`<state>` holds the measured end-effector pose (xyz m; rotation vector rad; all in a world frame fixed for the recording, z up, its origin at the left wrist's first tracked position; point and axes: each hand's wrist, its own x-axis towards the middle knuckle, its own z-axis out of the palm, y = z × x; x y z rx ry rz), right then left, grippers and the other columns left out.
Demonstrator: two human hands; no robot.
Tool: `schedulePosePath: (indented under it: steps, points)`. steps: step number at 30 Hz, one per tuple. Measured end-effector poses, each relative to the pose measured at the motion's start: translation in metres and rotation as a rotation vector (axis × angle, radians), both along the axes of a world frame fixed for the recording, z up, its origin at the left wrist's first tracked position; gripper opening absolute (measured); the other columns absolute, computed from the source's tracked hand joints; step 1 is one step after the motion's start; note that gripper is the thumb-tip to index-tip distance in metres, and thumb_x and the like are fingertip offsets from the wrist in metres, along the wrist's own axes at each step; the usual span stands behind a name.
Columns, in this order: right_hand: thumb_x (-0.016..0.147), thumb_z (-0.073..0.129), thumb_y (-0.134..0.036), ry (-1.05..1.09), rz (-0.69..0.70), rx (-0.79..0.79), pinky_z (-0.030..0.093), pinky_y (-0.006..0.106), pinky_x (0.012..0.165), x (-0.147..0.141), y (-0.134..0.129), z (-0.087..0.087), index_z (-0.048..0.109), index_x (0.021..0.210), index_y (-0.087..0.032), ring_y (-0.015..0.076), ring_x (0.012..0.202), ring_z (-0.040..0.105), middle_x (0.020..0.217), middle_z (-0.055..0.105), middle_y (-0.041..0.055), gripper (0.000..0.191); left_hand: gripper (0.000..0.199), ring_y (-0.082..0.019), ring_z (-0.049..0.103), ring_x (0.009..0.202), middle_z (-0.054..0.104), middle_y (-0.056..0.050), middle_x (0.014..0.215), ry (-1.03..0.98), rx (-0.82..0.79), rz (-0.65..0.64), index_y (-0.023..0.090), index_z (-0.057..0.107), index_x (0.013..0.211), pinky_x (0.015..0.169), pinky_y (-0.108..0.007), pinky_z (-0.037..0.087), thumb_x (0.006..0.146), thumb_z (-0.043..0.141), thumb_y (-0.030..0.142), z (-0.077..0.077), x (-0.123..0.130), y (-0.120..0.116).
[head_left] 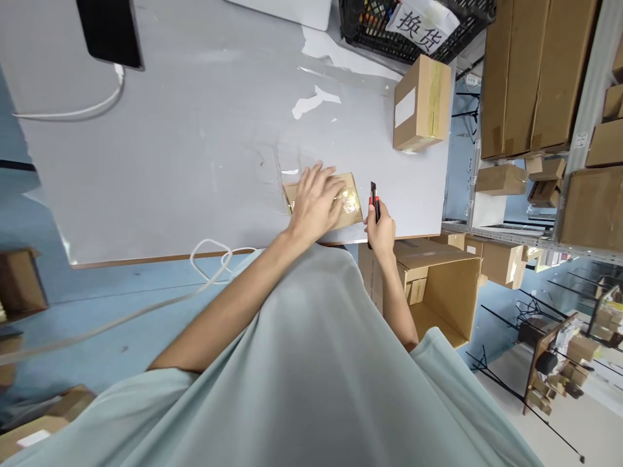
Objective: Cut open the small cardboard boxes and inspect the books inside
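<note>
A small flat cardboard box (pixel 351 202) with shiny clear tape on top lies near the front edge of the grey table (pixel 195 162). My left hand (pixel 315 198) rests on top of this box, fingers stretched out and slightly spread, covering its middle. Just right of the box, my right hand (pixel 380 228) is wrapped round a red and black box cutter (pixel 374 201). The cutter's tip points away from me and stands apart from the box.
A taller taped carton (pixel 422 104) stands at the table's right end, before a black plastic crate (pixel 360 29). A phone (pixel 109 32) with a white cable (pixel 73 115) lies far left. Below the right edge is an open carton (pixel 450 292); shelves with boxes (pixel 535 78) rise beyond.
</note>
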<state>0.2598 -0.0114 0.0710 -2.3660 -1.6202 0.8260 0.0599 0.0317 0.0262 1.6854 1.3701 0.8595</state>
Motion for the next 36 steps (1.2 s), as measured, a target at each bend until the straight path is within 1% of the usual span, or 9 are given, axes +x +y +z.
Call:
schedulePosePath:
  steps: [3,7,11,14,18,23,28,33,36]
  points:
    - [0.123,0.036,-0.055,0.105,0.029,-0.013,0.061,0.033,0.088,-0.002,0.004,-0.014,0.067,0.154,-0.020,0.0235,0.082,0.080,0.101,0.085,0.0082,0.056,0.040,-0.044,0.035,0.176,0.059,-0.010,0.174,0.049,-0.013,-0.020,0.031,0.075,0.138,0.146,-0.074,0.015,0.109,0.065,0.058,-0.005,0.016,0.001]
    - [0.124,0.039,-0.054,0.126,0.088,-0.040,0.062,0.033,0.089,-0.011,-0.002,-0.016,0.067,0.153,-0.023,0.0245,0.089,0.083,0.108,0.087,0.0085,0.052,0.038,-0.042,0.037,0.176,0.060,-0.008,0.175,0.068,-0.026,-0.023,0.033,0.077,0.132,0.146,-0.073,0.013,0.110,0.065,0.061,-0.010,0.010,0.003]
    - [0.124,0.037,-0.045,0.024,0.122,-0.066,0.063,0.037,0.095,-0.012,-0.006,-0.004,0.063,0.163,-0.024,0.0297,0.108,0.085,0.129,0.087,0.0132,0.051,0.038,-0.042,0.038,0.175,0.060,-0.007,0.175,0.063,-0.056,-0.028,0.034,0.078,0.126,0.146,-0.073,0.014,0.109,0.064,0.065,-0.012,0.005,0.002]
    - [0.124,0.037,-0.044,-0.052,0.167,-0.093,0.063,0.039,0.098,-0.013,-0.006,0.009,0.058,0.170,-0.026,0.0329,0.115,0.085,0.136,0.085,0.0140,0.054,0.037,-0.041,0.041,0.173,0.061,-0.006,0.175,0.079,-0.042,-0.030,0.033,0.078,0.125,0.147,-0.073,0.015,0.111,0.063,0.064,-0.014,0.007,0.001]
    - [0.125,0.037,-0.041,-0.104,0.236,-0.195,0.062,0.037,0.098,-0.022,-0.004,0.024,0.053,0.175,-0.026,0.0321,0.114,0.085,0.133,0.087,0.0129,0.054,0.037,-0.039,0.046,0.171,0.061,-0.008,0.175,0.135,0.030,-0.059,0.031,0.078,0.124,0.146,-0.072,0.020,0.115,0.057,0.060,-0.017,0.008,0.000]
    - [0.126,0.038,-0.039,-0.242,0.200,-0.313,0.062,0.036,0.097,-0.040,-0.001,0.035,0.049,0.177,-0.024,0.0309,0.111,0.086,0.126,0.088,0.0138,0.054,0.036,-0.038,0.048,0.170,0.060,-0.010,0.176,0.174,0.086,-0.078,0.029,0.076,0.125,0.145,-0.072,0.023,0.117,0.053,0.057,-0.023,0.006,-0.001]
    - [0.125,0.036,-0.034,-0.337,0.171,-0.355,0.063,0.038,0.094,-0.060,-0.002,0.043,0.047,0.178,-0.017,0.0325,0.110,0.086,0.125,0.087,0.0188,0.057,0.034,-0.038,0.049,0.169,0.059,-0.010,0.177,0.138,0.105,-0.083,0.029,0.076,0.127,0.145,-0.072,0.024,0.117,0.054,0.054,-0.027,0.007,-0.001]
    - [0.124,0.037,-0.032,-0.434,0.148,-0.363,0.064,0.040,0.094,-0.076,0.001,0.050,0.047,0.178,-0.016,0.0327,0.109,0.085,0.124,0.087,0.0210,0.057,0.031,-0.037,0.049,0.168,0.061,-0.009,0.175,0.068,0.099,-0.079,0.031,0.077,0.132,0.146,-0.071,0.022,0.116,0.057,0.047,-0.029,0.010,-0.002]
    - [0.124,0.036,-0.030,-0.465,0.134,-0.366,0.064,0.042,0.096,-0.083,0.004,0.052,0.048,0.177,-0.016,0.0335,0.113,0.085,0.125,0.086,0.0221,0.056,0.030,-0.036,0.050,0.168,0.062,-0.008,0.173,0.036,0.104,-0.066,0.030,0.077,0.134,0.147,-0.069,0.023,0.115,0.058,0.042,-0.030,0.013,-0.004]
